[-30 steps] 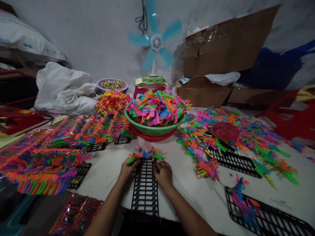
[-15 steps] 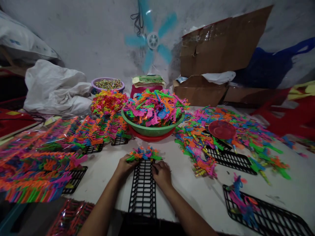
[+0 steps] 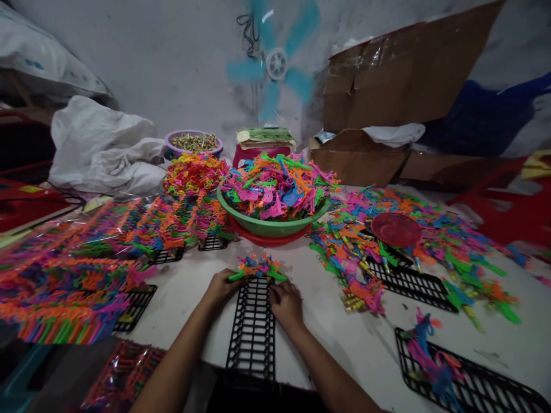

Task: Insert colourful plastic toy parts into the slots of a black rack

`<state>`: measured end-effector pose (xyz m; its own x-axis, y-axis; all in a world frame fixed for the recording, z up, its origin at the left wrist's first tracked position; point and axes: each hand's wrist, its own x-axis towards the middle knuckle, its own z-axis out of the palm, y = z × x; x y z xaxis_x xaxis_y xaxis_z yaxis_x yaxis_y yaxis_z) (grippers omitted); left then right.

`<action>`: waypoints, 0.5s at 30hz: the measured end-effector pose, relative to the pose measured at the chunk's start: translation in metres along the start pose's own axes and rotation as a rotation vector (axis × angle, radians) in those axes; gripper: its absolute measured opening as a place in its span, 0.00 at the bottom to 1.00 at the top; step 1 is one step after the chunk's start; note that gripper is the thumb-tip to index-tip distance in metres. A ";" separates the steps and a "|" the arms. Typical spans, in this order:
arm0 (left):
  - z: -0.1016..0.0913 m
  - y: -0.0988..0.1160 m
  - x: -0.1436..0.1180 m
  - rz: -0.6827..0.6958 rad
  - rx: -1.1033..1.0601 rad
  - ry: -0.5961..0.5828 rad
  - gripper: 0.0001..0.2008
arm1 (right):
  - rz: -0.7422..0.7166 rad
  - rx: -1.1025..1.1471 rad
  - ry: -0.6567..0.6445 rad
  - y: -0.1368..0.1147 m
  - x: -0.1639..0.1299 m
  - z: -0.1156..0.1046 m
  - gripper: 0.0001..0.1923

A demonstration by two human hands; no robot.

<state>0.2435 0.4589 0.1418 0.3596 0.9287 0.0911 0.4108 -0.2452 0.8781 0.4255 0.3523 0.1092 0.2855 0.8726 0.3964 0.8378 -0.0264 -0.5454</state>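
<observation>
- A long black plastic grid tray (image 3: 253, 327) lay on the white work surface (image 3: 357, 338), its long axis running straight away from the person, near end at the surface's near edge.
- The left hand (image 3: 220, 288) and right hand (image 3: 284, 304) flanked the tray's far end, both equally close to it.
- A small cluster of bright plastic toy pieces (image 3: 257, 267) sat across that far end, just beyond the fingertips.
- The left fingers appeared pinched on a green piece; the right fingers curled against the tray's edge, though what they gripped was unclear.
- Beyond stood a green plastic basin heaped with coloured pieces (image 3: 274, 198); loaded trays (image 3: 129, 241) lay left, a loose pile (image 3: 387, 241) right.
</observation>
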 end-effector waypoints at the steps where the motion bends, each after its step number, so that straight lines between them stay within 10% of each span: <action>1: 0.000 -0.002 -0.001 0.001 0.012 0.016 0.14 | 0.002 -0.004 -0.006 0.000 0.000 0.000 0.09; 15: 0.014 -0.004 -0.003 -0.074 -0.117 0.242 0.18 | -0.108 0.005 0.031 0.001 0.006 0.006 0.10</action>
<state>0.2524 0.4534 0.1313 0.1161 0.9858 0.1216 0.3241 -0.1533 0.9335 0.4255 0.3603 0.1060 0.2079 0.8547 0.4757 0.8620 0.0698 -0.5021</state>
